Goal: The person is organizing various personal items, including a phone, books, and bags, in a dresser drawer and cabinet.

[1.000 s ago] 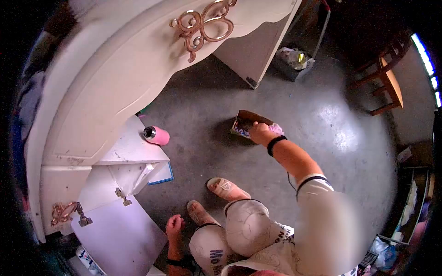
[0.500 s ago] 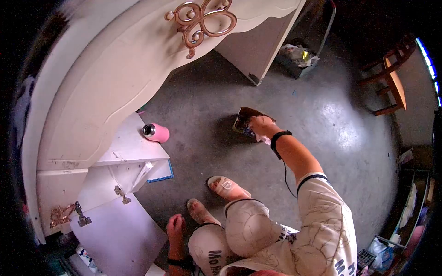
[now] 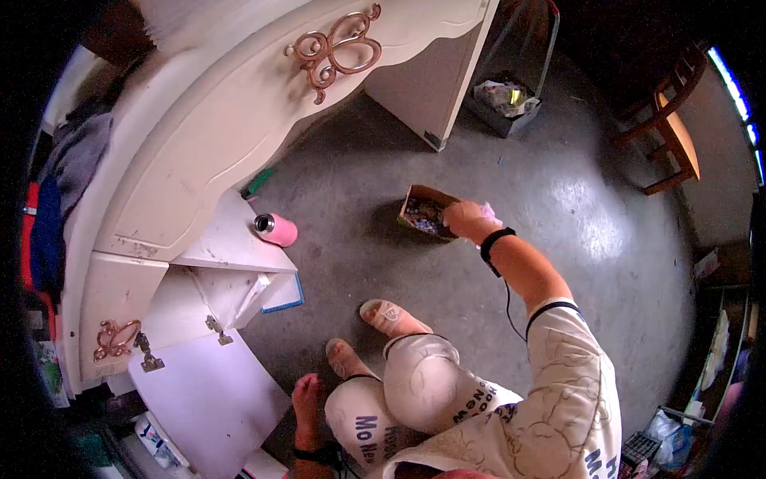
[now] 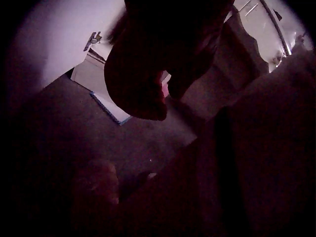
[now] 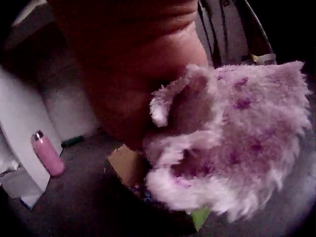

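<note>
My right hand (image 3: pixel 469 220) is at the right end of a small open cardboard box (image 3: pixel 440 194) on the floor. It grips a fluffy pink-and-white cloth (image 5: pixel 237 128) with purple spots, bunched at the fingers and hanging loose in the right wrist view. Small mixed bits (image 3: pixel 423 214) lie inside the box, too small to make out. Beside my knee, my left hand (image 3: pixel 307 393) hangs with loosely curled fingers and holds nothing. The left wrist view shows it only as a dark outline.
A pink bottle (image 3: pixel 278 230) without a lid stands on a white cabinet (image 3: pixel 231 231) at the left, whose lower door (image 3: pixel 215 399) hangs open. Farther back are a grey bin (image 3: pixel 511 120) with rubbish and a wooden chair (image 3: pixel 678 140). My sandalled feet (image 3: pixel 387 318) are in front.
My right hand dipped over the box, then moved right to its end with the cloth, uncovering more of the contents. The left hand stays put. The head view has shifted slightly.
</note>
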Demonstrator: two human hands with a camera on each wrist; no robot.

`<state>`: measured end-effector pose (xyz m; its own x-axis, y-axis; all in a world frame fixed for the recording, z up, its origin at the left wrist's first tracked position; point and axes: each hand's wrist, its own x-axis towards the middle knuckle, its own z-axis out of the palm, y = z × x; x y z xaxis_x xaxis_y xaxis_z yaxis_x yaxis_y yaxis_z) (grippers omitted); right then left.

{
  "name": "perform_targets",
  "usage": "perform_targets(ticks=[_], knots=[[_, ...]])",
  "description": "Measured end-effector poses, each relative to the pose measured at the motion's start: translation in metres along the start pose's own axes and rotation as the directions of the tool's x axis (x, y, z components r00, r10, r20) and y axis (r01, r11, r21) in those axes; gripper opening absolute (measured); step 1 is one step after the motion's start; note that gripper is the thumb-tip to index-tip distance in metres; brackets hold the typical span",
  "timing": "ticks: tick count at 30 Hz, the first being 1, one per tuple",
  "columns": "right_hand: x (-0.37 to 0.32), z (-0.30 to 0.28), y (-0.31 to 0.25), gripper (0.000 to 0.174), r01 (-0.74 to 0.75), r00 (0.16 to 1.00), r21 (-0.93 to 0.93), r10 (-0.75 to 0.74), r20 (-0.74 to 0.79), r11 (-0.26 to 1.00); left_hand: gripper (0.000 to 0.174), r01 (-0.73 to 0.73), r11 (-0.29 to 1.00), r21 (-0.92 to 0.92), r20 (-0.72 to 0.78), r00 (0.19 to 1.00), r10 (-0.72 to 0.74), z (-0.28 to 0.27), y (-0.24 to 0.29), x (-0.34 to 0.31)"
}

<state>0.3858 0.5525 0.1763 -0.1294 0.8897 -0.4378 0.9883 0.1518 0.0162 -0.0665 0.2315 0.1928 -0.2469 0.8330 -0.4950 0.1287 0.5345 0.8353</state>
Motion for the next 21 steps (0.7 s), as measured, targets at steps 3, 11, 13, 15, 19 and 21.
perform_targets(ticks=[3, 11, 13, 15, 19, 21], knots=[[0.031, 0.046, -0.009, 0.022, 0.282, 0.949, -0.418, -0.314, -0.009, 0.864, 0.018, -0.131, 0.985, 0.115, 0.008, 0.991, 0.13, -0.006, -0.017, -0.003], [0.078, 0.075, -0.042, 0.026, 0.36, 0.928, -0.488, -0.358, 0.1, 0.795, 0.018, 0.173, 0.941, -0.289, -0.097, 0.973, -0.209, -0.007, -0.036, -0.008], [0.079, 0.074, -0.041, 0.023, 0.287, 0.957, -0.371, -0.278, 0.08, 0.883, 0.015, 0.284, 0.948, -0.142, -0.136, 0.943, -0.303, -0.008, -0.019, -0.01], [0.079, 0.065, -0.031, 0.021, 0.419, 0.893, -0.453, -0.448, 0.049, 0.786, 0.015, 0.252, 0.95, -0.185, -0.127, 0.952, -0.277, -0.012, -0.023, -0.005], [0.055, 0.035, -0.017, 0.019, 0.192, 0.95, 0.098, -0.16, -0.268, 0.976, 0.015, 0.187, 0.779, -0.599, 0.07, 0.981, -0.182, -0.02, -0.016, 0.003], [0.03, -0.006, -0.011, 0.022, 0.055, 0.979, 0.365, 0.021, -0.201, 0.929, 0.015, 0.121, 0.898, -0.422, -0.001, 0.991, -0.134, -0.015, -0.002, 0.0]])
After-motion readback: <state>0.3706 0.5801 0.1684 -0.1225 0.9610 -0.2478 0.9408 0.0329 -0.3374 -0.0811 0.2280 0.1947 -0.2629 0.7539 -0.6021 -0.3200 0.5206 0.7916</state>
